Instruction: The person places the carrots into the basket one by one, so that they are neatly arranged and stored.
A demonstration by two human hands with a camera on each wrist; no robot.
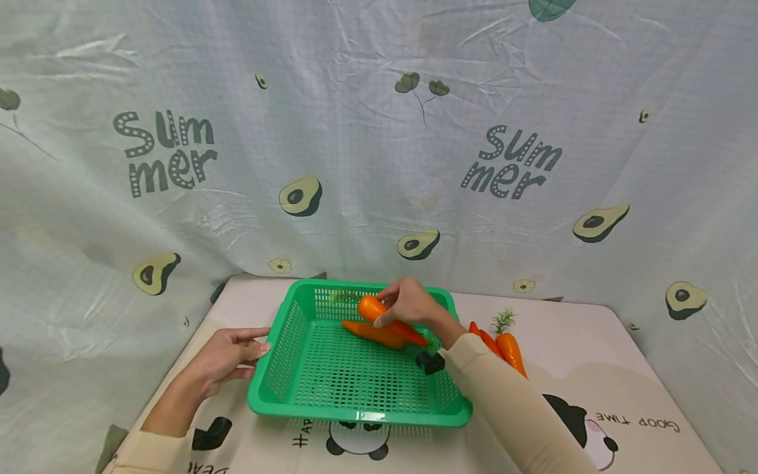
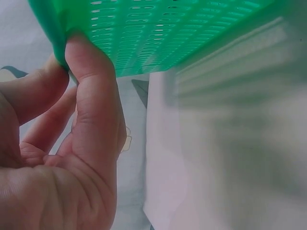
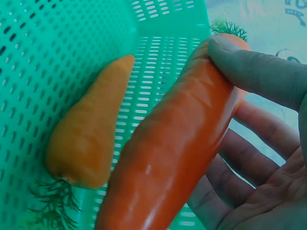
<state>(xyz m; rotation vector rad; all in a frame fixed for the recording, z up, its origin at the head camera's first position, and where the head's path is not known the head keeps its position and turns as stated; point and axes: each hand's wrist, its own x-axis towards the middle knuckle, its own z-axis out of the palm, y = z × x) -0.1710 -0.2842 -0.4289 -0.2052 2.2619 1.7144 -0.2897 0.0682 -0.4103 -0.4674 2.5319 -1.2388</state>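
Observation:
A green plastic basket (image 1: 278,409) with slotted walls and floor stands on the table in front of me. My left hand (image 1: 227,359) pinches its left rim between thumb and fingers; the left wrist view shows the thumb and fingertips at the basket edge (image 2: 76,19). Over the basket, my right hand (image 1: 411,303) holds an orange carrot (image 1: 372,307), its leafy green end pointing to the back left. Below it, another carrot (image 3: 88,134) lies on the basket floor, with its green leaves (image 3: 55,203) toward the right wall.
To the right of the basket, several carrots (image 1: 510,352) lie on the table, partly hidden by my right sleeve (image 1: 503,395). The light tablecloth (image 1: 628,368) carries panda prints and lettering. A hanging cloth (image 1: 355,145) with avocado prints closes off the back and sides.

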